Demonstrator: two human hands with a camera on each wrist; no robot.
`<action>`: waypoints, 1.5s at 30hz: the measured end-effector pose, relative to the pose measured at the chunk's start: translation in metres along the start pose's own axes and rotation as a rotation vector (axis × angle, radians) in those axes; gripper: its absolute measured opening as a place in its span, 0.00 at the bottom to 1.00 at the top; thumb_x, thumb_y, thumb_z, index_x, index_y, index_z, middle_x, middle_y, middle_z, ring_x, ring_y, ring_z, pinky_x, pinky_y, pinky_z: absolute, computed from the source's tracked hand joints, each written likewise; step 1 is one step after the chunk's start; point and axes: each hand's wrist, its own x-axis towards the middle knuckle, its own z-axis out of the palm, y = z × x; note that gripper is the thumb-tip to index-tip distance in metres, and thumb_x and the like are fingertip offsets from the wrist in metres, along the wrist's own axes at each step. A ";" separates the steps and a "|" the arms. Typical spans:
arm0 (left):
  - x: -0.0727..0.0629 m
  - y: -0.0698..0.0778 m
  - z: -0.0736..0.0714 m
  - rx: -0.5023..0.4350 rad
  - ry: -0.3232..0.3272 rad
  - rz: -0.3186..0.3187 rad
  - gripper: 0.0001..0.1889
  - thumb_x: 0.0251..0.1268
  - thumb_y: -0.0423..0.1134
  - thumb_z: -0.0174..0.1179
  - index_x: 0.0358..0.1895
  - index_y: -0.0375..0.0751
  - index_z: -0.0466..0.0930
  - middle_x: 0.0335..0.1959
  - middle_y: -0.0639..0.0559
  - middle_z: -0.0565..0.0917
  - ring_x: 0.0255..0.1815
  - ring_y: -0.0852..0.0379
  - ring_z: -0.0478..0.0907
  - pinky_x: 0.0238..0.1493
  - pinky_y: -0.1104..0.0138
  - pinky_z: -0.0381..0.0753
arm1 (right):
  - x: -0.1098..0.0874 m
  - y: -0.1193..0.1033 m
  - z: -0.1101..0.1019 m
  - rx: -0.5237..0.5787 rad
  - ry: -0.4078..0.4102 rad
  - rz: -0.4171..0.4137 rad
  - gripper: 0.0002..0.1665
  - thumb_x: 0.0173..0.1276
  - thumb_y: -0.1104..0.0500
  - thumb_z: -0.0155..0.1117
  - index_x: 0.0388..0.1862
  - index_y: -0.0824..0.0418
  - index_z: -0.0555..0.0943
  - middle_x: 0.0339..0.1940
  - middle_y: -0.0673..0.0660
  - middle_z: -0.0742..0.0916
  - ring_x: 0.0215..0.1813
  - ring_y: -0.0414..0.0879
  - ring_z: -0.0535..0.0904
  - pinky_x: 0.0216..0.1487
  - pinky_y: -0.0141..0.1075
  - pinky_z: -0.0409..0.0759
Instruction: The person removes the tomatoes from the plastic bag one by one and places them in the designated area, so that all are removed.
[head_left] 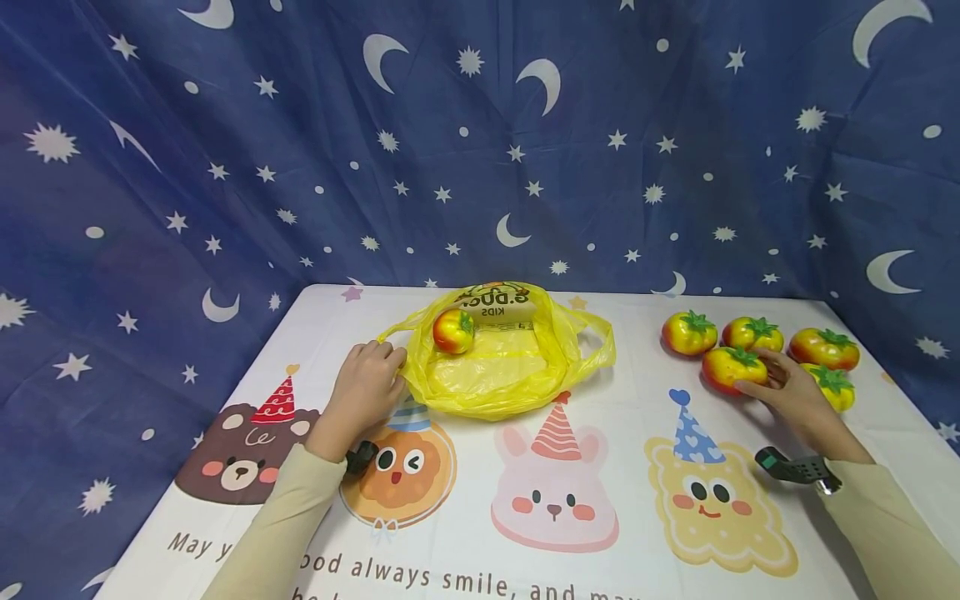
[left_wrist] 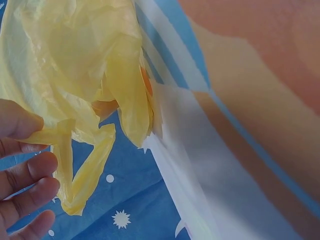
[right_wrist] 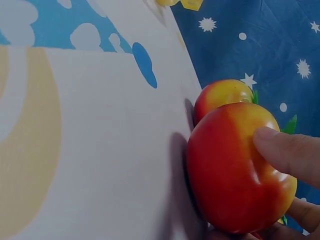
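A yellow plastic bag (head_left: 487,400) lies with its mouth wide, and one red-and-yellow toy tomato (head_left: 453,332) is inside at its left. My left hand (head_left: 367,379) is at the bag's left side, pinching its handle (left_wrist: 62,145) between thumb and forefinger; the other fingers are spread beside the loop. At the right of the table, my right hand (head_left: 795,392) grips another toy tomato (head_left: 733,369) with a green leafy top. The right wrist view shows the thumb (right_wrist: 280,150) on that tomato's side and fingers partly hidden beneath it.
Around the right hand sit several more toy tomatoes, including one at the left (head_left: 688,334) and one at the far right (head_left: 825,349). The white cloth (head_left: 630,500) has printed cartoon faces. Behind the table hangs a blue star-and-moon curtain (head_left: 420,233).
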 end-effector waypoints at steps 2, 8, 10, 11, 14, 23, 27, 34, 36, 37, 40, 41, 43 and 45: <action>0.000 0.000 0.000 -0.004 -0.006 -0.005 0.07 0.50 0.34 0.58 0.34 0.38 0.78 0.25 0.47 0.75 0.31 0.48 0.71 0.45 0.56 0.73 | 0.000 0.000 0.000 0.002 0.003 0.002 0.51 0.67 0.49 0.57 0.74 0.70 0.41 0.72 0.78 0.49 0.70 0.75 0.50 0.63 0.62 0.59; -0.001 0.001 -0.001 -0.006 -0.012 -0.013 0.08 0.50 0.34 0.59 0.36 0.38 0.79 0.26 0.46 0.77 0.32 0.48 0.71 0.46 0.56 0.73 | -0.002 -0.001 0.000 -0.028 0.015 -0.005 0.51 0.66 0.49 0.58 0.74 0.69 0.42 0.72 0.77 0.52 0.70 0.73 0.52 0.61 0.58 0.60; -0.001 0.001 -0.001 -0.005 -0.013 -0.013 0.09 0.50 0.35 0.59 0.36 0.38 0.79 0.26 0.46 0.77 0.32 0.48 0.71 0.46 0.56 0.74 | -0.003 -0.001 -0.001 -0.028 0.016 -0.011 0.51 0.66 0.49 0.59 0.74 0.69 0.42 0.72 0.77 0.52 0.70 0.73 0.52 0.62 0.58 0.60; -0.001 0.000 -0.001 -0.003 -0.012 -0.014 0.09 0.50 0.35 0.59 0.36 0.38 0.79 0.26 0.46 0.77 0.32 0.48 0.71 0.46 0.56 0.74 | -0.003 -0.001 -0.001 -0.029 0.015 -0.013 0.51 0.66 0.49 0.59 0.74 0.69 0.42 0.72 0.77 0.53 0.69 0.73 0.52 0.62 0.58 0.59; -0.001 0.000 -0.001 -0.001 -0.013 -0.015 0.08 0.50 0.34 0.59 0.36 0.38 0.79 0.26 0.46 0.77 0.31 0.48 0.71 0.45 0.56 0.74 | -0.004 -0.001 -0.001 -0.043 0.015 -0.016 0.51 0.65 0.48 0.60 0.74 0.69 0.44 0.71 0.78 0.53 0.68 0.74 0.53 0.63 0.61 0.59; -0.001 0.000 0.001 -0.001 -0.006 -0.011 0.08 0.50 0.34 0.59 0.35 0.38 0.78 0.25 0.47 0.76 0.31 0.48 0.71 0.46 0.56 0.74 | -0.005 0.001 0.001 -0.057 0.032 -0.003 0.51 0.62 0.42 0.61 0.73 0.67 0.51 0.71 0.78 0.55 0.65 0.73 0.56 0.61 0.63 0.64; 0.000 0.000 0.001 0.003 0.001 -0.002 0.07 0.50 0.34 0.59 0.34 0.38 0.78 0.25 0.47 0.76 0.31 0.48 0.71 0.44 0.57 0.73 | -0.005 -0.001 0.003 -0.045 0.044 0.003 0.50 0.63 0.43 0.61 0.73 0.67 0.51 0.71 0.77 0.55 0.66 0.74 0.55 0.61 0.63 0.63; 0.000 0.001 0.000 0.000 0.002 0.001 0.07 0.50 0.34 0.59 0.34 0.38 0.78 0.24 0.47 0.75 0.30 0.48 0.71 0.44 0.56 0.73 | -0.004 -0.001 0.005 -0.037 0.063 0.003 0.51 0.63 0.42 0.59 0.73 0.68 0.50 0.71 0.78 0.55 0.66 0.73 0.56 0.61 0.62 0.63; 0.000 0.002 -0.001 -0.001 0.003 0.001 0.08 0.50 0.35 0.60 0.34 0.38 0.78 0.25 0.47 0.75 0.31 0.48 0.71 0.44 0.56 0.73 | -0.003 -0.001 0.005 -0.041 0.062 -0.003 0.51 0.63 0.41 0.59 0.73 0.68 0.50 0.70 0.78 0.55 0.66 0.74 0.56 0.61 0.62 0.63; 0.000 0.002 -0.001 -0.001 0.003 0.002 0.08 0.50 0.35 0.60 0.35 0.38 0.78 0.25 0.47 0.75 0.31 0.48 0.71 0.44 0.56 0.73 | -0.003 -0.001 0.005 -0.044 0.060 -0.007 0.51 0.63 0.41 0.59 0.73 0.68 0.50 0.70 0.78 0.55 0.66 0.74 0.56 0.61 0.63 0.63; 0.000 0.002 0.000 0.000 0.006 0.005 0.08 0.50 0.35 0.60 0.34 0.38 0.78 0.24 0.47 0.75 0.31 0.48 0.71 0.44 0.56 0.73 | -0.003 0.000 0.004 -0.044 0.059 -0.017 0.51 0.63 0.42 0.60 0.73 0.68 0.50 0.70 0.78 0.55 0.66 0.74 0.56 0.61 0.63 0.63; 0.000 0.002 0.000 0.001 0.008 0.007 0.07 0.50 0.35 0.60 0.34 0.38 0.78 0.24 0.47 0.75 0.30 0.48 0.71 0.44 0.56 0.73 | -0.003 0.000 0.004 -0.044 0.059 -0.019 0.51 0.63 0.42 0.60 0.73 0.67 0.50 0.70 0.78 0.55 0.66 0.74 0.56 0.61 0.63 0.63; 0.000 0.001 0.001 0.002 0.010 0.011 0.07 0.50 0.34 0.59 0.34 0.38 0.78 0.23 0.47 0.74 0.30 0.48 0.70 0.43 0.56 0.73 | -0.003 0.001 0.005 -0.046 0.060 -0.024 0.50 0.63 0.44 0.61 0.73 0.67 0.50 0.70 0.78 0.56 0.66 0.74 0.56 0.61 0.63 0.63; 0.001 0.001 0.001 0.003 0.012 0.016 0.07 0.50 0.34 0.59 0.33 0.38 0.78 0.23 0.47 0.74 0.29 0.49 0.70 0.42 0.57 0.73 | -0.002 0.002 0.005 -0.039 0.062 -0.029 0.51 0.62 0.45 0.62 0.73 0.66 0.49 0.70 0.78 0.56 0.66 0.74 0.56 0.61 0.63 0.63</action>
